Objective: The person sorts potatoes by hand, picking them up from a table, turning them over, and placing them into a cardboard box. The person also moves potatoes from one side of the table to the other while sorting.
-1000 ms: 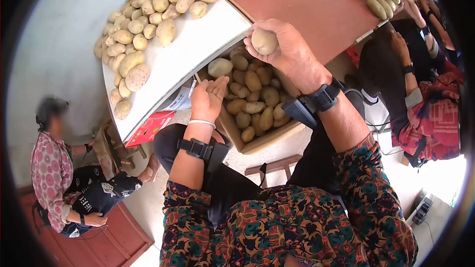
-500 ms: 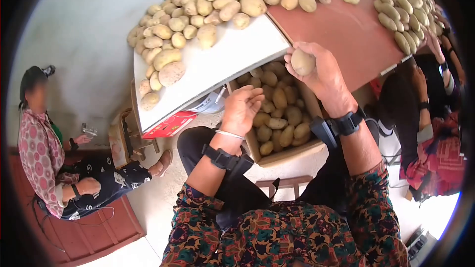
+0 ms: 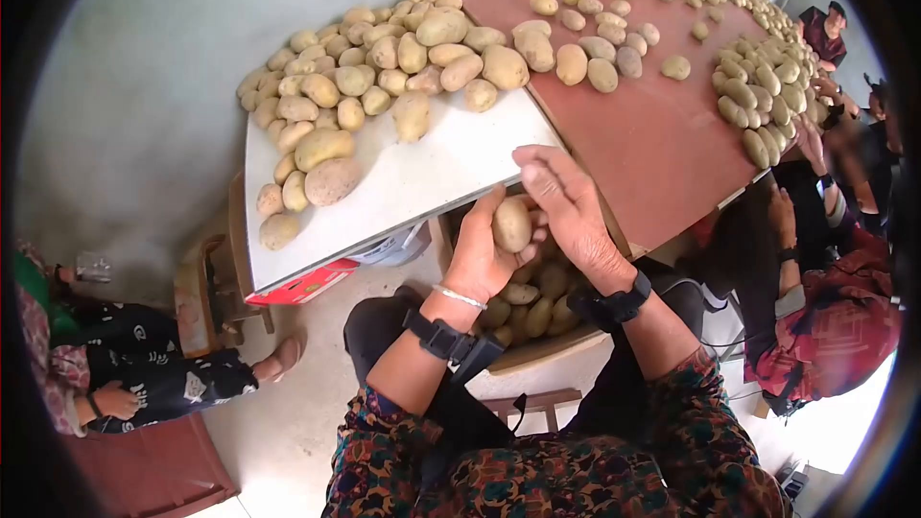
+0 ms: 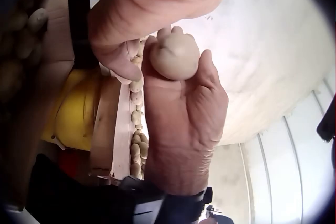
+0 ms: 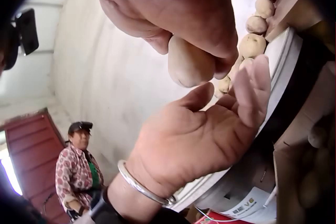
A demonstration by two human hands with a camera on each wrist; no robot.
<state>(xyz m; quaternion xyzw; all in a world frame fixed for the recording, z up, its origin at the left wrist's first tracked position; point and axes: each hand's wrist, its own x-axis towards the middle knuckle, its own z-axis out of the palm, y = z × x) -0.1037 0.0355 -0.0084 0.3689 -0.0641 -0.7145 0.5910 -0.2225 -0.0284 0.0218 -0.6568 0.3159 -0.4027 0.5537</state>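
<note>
Since the potato [image 3: 512, 223] over the box [image 3: 544, 356] is shown in the left hand [image 3: 483, 254] (head view) but the right hand [image 3: 575, 211] (wrist views), which fingers are grasping cannot be told; handover is judged in hand, clean release needed next.

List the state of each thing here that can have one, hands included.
Left hand: holds a potato in the head view, open in the right wrist view
Right hand: open in the head view, holds the potato in both wrist views
Box: open, potatoes inside
White tabletop: partly covered with loose potatoes
Bracelet: worn
</note>
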